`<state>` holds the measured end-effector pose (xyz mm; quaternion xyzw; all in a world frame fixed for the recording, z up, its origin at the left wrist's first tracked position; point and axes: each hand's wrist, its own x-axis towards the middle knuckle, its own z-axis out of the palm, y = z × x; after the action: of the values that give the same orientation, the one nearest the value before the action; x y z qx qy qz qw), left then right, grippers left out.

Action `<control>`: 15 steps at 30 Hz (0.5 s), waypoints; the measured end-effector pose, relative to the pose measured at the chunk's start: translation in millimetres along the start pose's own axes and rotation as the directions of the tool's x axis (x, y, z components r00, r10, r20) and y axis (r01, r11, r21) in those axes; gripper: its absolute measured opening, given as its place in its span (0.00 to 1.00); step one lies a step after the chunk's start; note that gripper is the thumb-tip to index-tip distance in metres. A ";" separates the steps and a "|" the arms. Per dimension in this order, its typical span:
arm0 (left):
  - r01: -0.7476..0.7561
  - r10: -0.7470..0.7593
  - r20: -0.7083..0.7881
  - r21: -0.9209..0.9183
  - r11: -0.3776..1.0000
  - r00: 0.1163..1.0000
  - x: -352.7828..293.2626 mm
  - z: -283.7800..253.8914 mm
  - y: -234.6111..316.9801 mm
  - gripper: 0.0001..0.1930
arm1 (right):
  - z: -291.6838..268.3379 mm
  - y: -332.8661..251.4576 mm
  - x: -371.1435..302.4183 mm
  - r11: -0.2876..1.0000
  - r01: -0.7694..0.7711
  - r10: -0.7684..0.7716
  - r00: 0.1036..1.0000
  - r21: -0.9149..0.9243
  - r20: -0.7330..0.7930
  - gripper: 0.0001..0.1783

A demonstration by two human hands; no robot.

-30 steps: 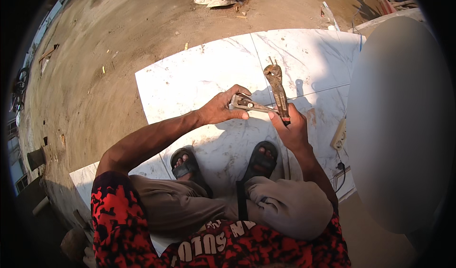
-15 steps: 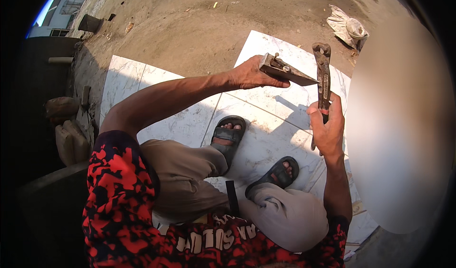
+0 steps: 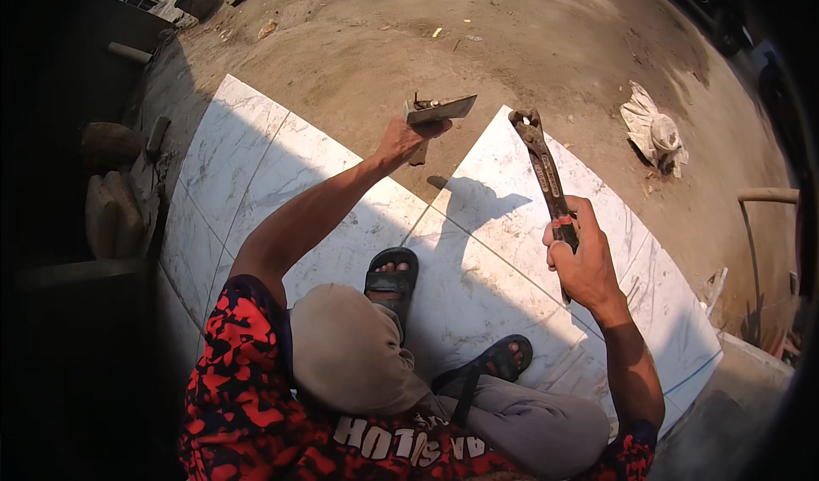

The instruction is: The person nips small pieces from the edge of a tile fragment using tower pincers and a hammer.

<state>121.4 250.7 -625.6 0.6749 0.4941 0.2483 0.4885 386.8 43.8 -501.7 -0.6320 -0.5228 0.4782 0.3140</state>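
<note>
My left hand (image 3: 397,141) is raised beyond the tiles' edge, fingers closed round a flat grey metal tool (image 3: 444,111). A tapered blade and a bolt-like piece on top show; a dark part hangs below the hand, and I cannot make out the tool's exact kind. On the right, my right hand (image 3: 587,259) grips the handles of dark, worn pincers (image 3: 543,170), their head pointing up and away. A red band rings the pincers near the fingers, and a handle end sticks out below. The two tools are apart.
White marbled tiles (image 3: 256,157) lie under my sandalled feet (image 3: 392,281), partly in shade. Bare brown earth (image 3: 367,55) spreads beyond. A crumpled pale sack (image 3: 655,131) lies at the right; a dark bucket (image 3: 196,1) stands far left. Stones (image 3: 111,212) lie near the left wall.
My left hand has moved left with the metal tool, which has turned its tip upward and away from the pincers. The pincers now lean left. My view has shifted right.
</note>
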 end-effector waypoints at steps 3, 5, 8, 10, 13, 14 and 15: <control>-0.008 0.008 0.007 -0.057 0.998 1.000 15.5 21.5 -21.0 0.20 | -7.8 -41.9 -2.2 0.977 0.015 -0.001 0.998 0.212 -0.063 0.31; 0.044 -0.043 0.056 -0.016 0.999 0.998 28.7 31.3 -33.5 0.20 | -15.0 -53.8 3.9 0.986 -0.134 0.137 0.991 0.104 -0.015 0.31; -0.016 0.017 0.007 -0.094 0.995 1.000 37.7 38.0 -56.0 0.17 | 3.9 -57.8 29.3 0.975 -0.080 0.073 0.997 -0.205 -0.041 0.29; -0.066 0.067 0.005 -0.109 0.992 0.998 40.1 43.5 -55.1 0.16 | 20.3 -34.8 46.8 0.944 0.112 -0.151 0.983 -0.310 -0.106 0.33; -0.058 0.055 -0.029 -0.087 0.995 0.998 36.3 43.8 -57.1 0.14 | 52.2 -23.3 81.7 0.860 0.329 -0.413 0.898 -0.391 -0.153 0.35; -0.086 0.084 -0.026 -0.122 0.989 0.996 37.3 47.6 -56.5 0.13 | 64.4 -17.9 89.3 0.857 0.319 -0.412 0.896 -0.404 -0.168 0.35; -0.112 0.108 -0.034 -0.145 0.983 0.994 38.7 46.9 -58.3 0.13 | 74.6 -10.9 99.1 0.855 0.320 -0.418 0.891 -0.408 -0.177 0.35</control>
<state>150.1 268.4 -702.9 0.6603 0.4427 0.3192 0.5158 312.9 134.1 -545.1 -0.6230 -0.6697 0.2152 0.3421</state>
